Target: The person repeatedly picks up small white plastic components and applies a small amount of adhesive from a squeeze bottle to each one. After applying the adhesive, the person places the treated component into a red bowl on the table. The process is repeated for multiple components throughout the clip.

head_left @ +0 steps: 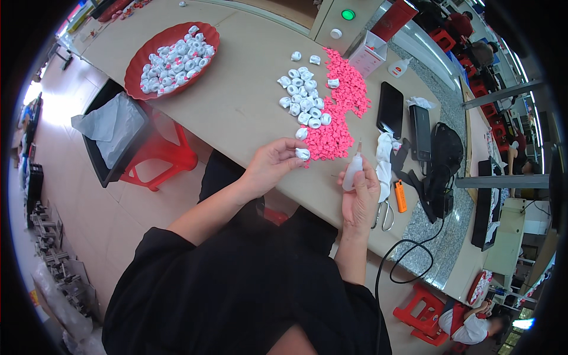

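Note:
My left hand (pixel 277 163) pinches a small white ring-shaped piece (pixel 302 154) at the near edge of a heap of tiny pink pieces (pixel 331 133). In my right hand (pixel 362 192) is a small translucent squeeze bottle (pixel 353 173), its thin needle tip pointing up and away from me. The bottle tip stands apart from the white piece. Beyond my left hand lies a loose group of similar white pieces (pixel 305 97), touching the pink heap's left side. Another white piece (pixel 333 83) rests on top of the pink ones.
A red scalloped bowl (pixel 131 76) of white pieces stands far left. Below it, a lined black bin (pixel 103 168) sits on a red stool (pixel 183 155). Right of my right hand are scissors (pixel 387 218), an orange cutter (pixel 401 196), a phone (pixel 390 109) and a black cable (pixel 408 241).

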